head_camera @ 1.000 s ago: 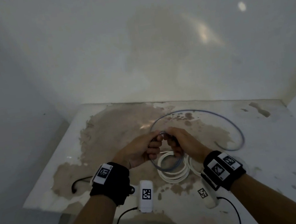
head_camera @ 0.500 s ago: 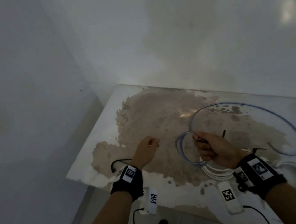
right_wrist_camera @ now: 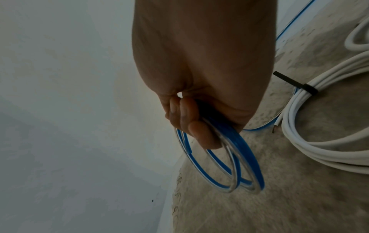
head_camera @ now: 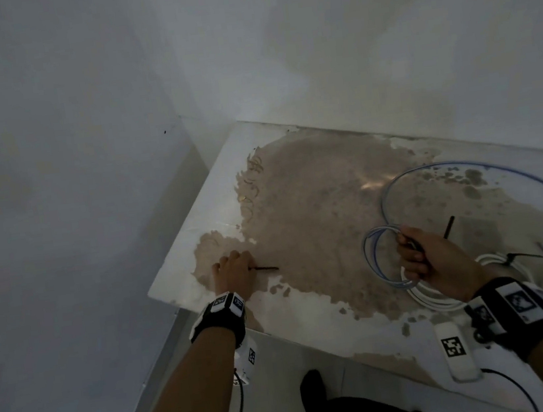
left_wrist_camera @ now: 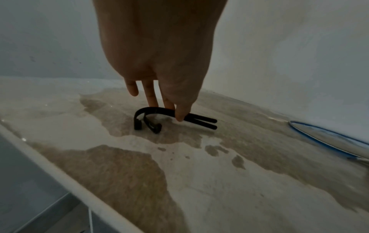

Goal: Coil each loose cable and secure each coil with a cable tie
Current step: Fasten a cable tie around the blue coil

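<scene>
My right hand [head_camera: 418, 255] [right_wrist_camera: 191, 126] grips a small coil of blue-and-clear cable [head_camera: 375, 261] [right_wrist_camera: 245, 159], fingers curled round its loops just above the table. The rest of that cable [head_camera: 507, 174] trails in one wide loose loop over the table to the right. My left hand [head_camera: 242, 266] [left_wrist_camera: 175, 112] is down near the table's left edge. Its thumb and forefinger pinch two black cable ties [left_wrist_camera: 151, 110] [head_camera: 266, 268], whose bent ends touch the surface.
A white cable coil [head_camera: 431, 302] [right_wrist_camera: 319, 151] bound by a black tie [right_wrist_camera: 308, 89] lies under my right wrist. A loose black tie [head_camera: 449, 227] lies beyond my right hand. The stained white table [head_camera: 197, 229] ends close to my left hand; walls stand left and behind.
My left hand let go of the blue coil and moved left to the black ties at the table's left edge. My right hand kept hold of the coil.
</scene>
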